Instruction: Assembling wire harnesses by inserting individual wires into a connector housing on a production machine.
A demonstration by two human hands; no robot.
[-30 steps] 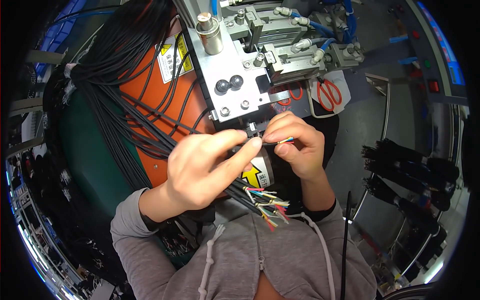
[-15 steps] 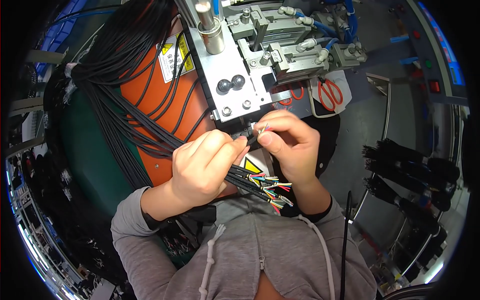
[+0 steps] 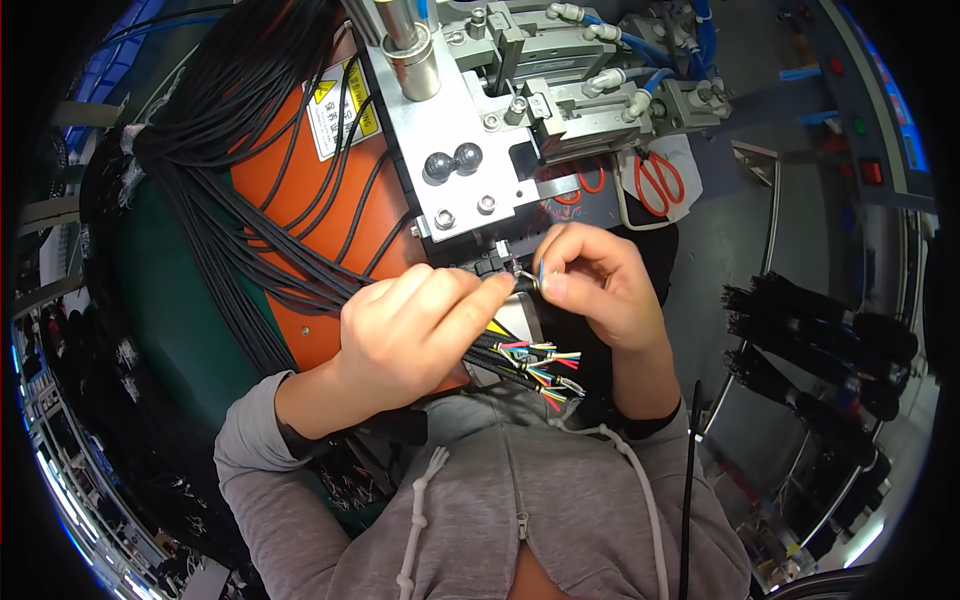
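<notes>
My left hand (image 3: 405, 330) is closed, its thumb and forefinger pinching the end of a black cable just below the machine's front edge. From that end come thin coloured wires (image 3: 530, 277), blue and white among them. My right hand (image 3: 608, 290) is closed on these wires between thumb and forefinger, just right of the left fingertips. Beneath my left hand, several other black cables (image 3: 490, 352) end in loose stripped wires of red, yellow, blue and white. A small dark fixture (image 3: 490, 264) lies just beyond my fingertips, partly hidden by them.
A metal machine plate (image 3: 440, 120) with two black knobs stands ahead, beside pneumatic cylinders (image 3: 590, 130). Black cables (image 3: 225, 130) drape over an orange panel (image 3: 285, 185) at left. Red-handled scissors (image 3: 658, 186) lie at far right. Cable bundles (image 3: 820, 340) hang on a rack at right.
My right hand has shifted slightly right, its fingers drawing apart from the left hand's. My left fingertips have moved right. The machine appears slightly further left and up.
</notes>
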